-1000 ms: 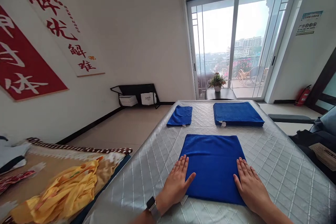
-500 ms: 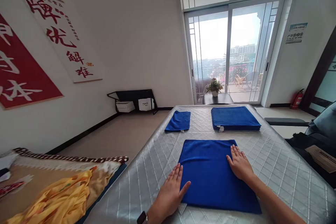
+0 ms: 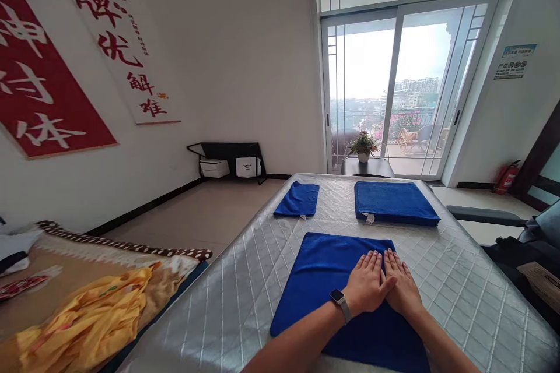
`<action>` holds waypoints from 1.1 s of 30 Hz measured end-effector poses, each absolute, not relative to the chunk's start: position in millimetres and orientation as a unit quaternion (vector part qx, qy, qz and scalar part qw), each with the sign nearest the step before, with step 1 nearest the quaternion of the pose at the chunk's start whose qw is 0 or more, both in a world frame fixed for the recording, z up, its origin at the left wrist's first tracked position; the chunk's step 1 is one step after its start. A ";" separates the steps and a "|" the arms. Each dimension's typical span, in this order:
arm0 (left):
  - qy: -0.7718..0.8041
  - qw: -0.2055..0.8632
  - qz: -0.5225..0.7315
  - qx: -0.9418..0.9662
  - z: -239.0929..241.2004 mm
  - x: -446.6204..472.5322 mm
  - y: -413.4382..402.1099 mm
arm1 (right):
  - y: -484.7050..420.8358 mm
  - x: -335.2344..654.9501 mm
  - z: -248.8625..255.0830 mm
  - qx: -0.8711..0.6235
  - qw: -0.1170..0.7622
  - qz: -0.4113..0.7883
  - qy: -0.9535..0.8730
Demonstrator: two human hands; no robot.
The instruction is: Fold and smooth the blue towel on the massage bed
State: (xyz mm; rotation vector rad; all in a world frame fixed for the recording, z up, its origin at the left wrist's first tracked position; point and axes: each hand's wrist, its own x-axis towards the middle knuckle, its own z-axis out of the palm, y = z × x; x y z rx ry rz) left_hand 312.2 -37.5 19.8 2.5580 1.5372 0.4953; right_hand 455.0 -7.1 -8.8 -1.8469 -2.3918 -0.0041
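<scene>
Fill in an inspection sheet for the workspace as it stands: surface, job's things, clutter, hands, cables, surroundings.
Surface: silver quilted cover, diamond-stitched.
Job's things: front blue cloth lies flat, lightly creased towards its far left; small blue cloth beyond, left; blue stack beyond, right, white tag showing.
Clutter: crumpled yellow cloth on the patterned bedding at left.
Hands: left hand and right hand side by side, palms down, at the front blue cloth's right side; neither grips.
Cables: nothing seen.
Surroundings: sliding glass door ahead, potted plant before it; fire extinguisher at right.
</scene>
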 end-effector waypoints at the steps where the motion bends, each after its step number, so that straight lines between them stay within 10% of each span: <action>1: 0.516 0.062 0.162 0.839 15.3 310.8 -35.3 | -6.9 455.0 -9.1 -0.609 0.064 -0.001 -0.791; 33: 0.695 -0.015 0.158 0.702 -13.6 120.1 -43.5 | 4.1 444.5 19.1 -0.645 0.007 -0.002 -0.764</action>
